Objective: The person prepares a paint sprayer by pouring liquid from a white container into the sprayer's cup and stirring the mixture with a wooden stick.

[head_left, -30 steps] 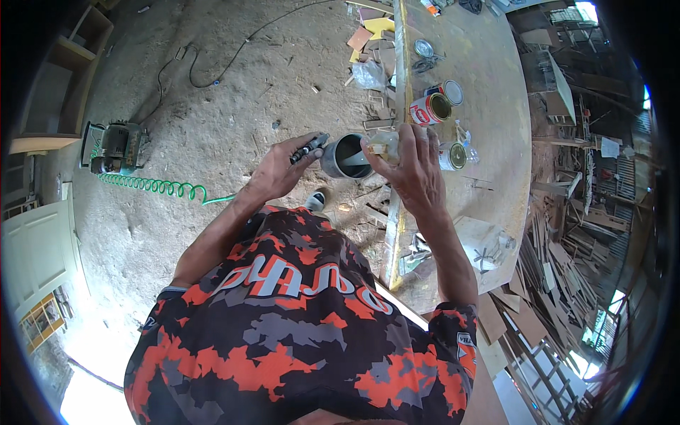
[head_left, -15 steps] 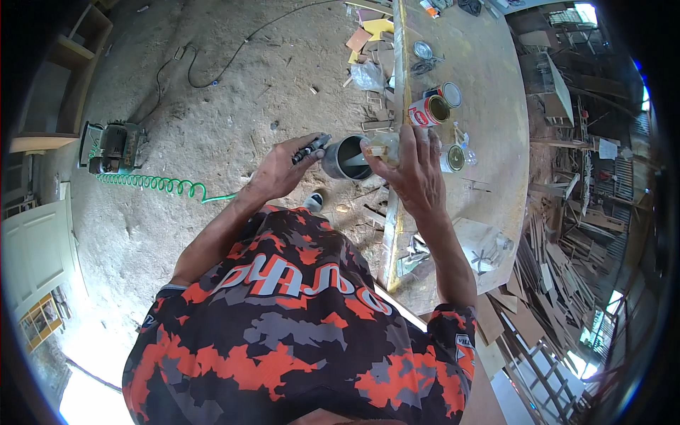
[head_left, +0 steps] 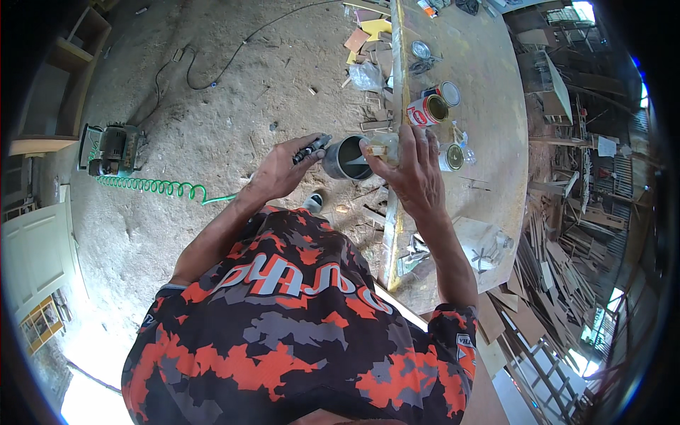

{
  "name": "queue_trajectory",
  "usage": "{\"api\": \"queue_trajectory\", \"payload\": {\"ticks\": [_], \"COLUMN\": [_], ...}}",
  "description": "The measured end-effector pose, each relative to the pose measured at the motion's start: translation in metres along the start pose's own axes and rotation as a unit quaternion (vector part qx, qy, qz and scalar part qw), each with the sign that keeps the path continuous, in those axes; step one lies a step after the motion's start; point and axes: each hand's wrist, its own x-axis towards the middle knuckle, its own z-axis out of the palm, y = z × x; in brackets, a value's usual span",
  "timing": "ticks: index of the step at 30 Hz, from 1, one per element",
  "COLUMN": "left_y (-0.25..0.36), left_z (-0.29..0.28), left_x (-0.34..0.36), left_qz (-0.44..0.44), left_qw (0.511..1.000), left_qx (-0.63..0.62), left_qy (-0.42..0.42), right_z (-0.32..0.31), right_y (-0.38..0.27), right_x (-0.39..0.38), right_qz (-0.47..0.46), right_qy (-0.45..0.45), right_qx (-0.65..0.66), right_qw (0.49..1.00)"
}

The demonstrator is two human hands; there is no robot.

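Note:
My left hand (head_left: 280,168) is closed around the dark handle of a spray gun (head_left: 310,149). The gun's round metal cup (head_left: 330,164) is uncovered beside it, its mouth facing up. In my right hand (head_left: 418,173) is a clear bottle (head_left: 384,144) with a label, tipped over the cup's right rim. A pale stream of liquid runs from the bottle's mouth into the cup. My right fingers hide much of the bottle. A green coiled hose (head_left: 163,185) reaches to my left wrist.
An air compressor (head_left: 113,149) stands on the dirt floor at left. The wooden table (head_left: 489,170) at right carries a red-and-white paint can (head_left: 423,113), another open tin (head_left: 450,160) and a small strainer-like round item (head_left: 421,49). Wood scraps (head_left: 360,39) lie along its left edge.
The pale stream inside the cup looks thinner and shorter than before. Both hands keep nearly the same place and grip.

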Motion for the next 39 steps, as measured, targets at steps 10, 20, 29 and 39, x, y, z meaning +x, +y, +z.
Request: {"api": "queue_trajectory", "payload": {"ticks": [10,20,29,39], "left_y": [0.0,0.001,-0.002,-0.004], "left_z": [0.001,0.001,0.003,0.004], "left_x": [0.001,-0.001,0.0,-0.001], "left_qz": [-0.006,-0.009,0.013,0.015], "left_qw": [1.0,1.0,1.0,1.0], "left_qx": [0.014,0.006,-0.013,-0.001], "left_qy": [-0.006,-0.011,0.001,0.001], "right_z": [-0.005,-0.005,-0.007,-0.01], "right_y": [-0.002,-0.005,-0.008,-0.009], "right_x": [0.002,0.002,0.001,-0.004], "right_qz": [-0.004,0.013,0.073,0.159], "right_qy": [0.013,0.018,0.027,-0.004], "right_qx": [-0.004,0.017,0.143,0.263], "right_qw": [1.0,1.0,0.987,0.952]}}
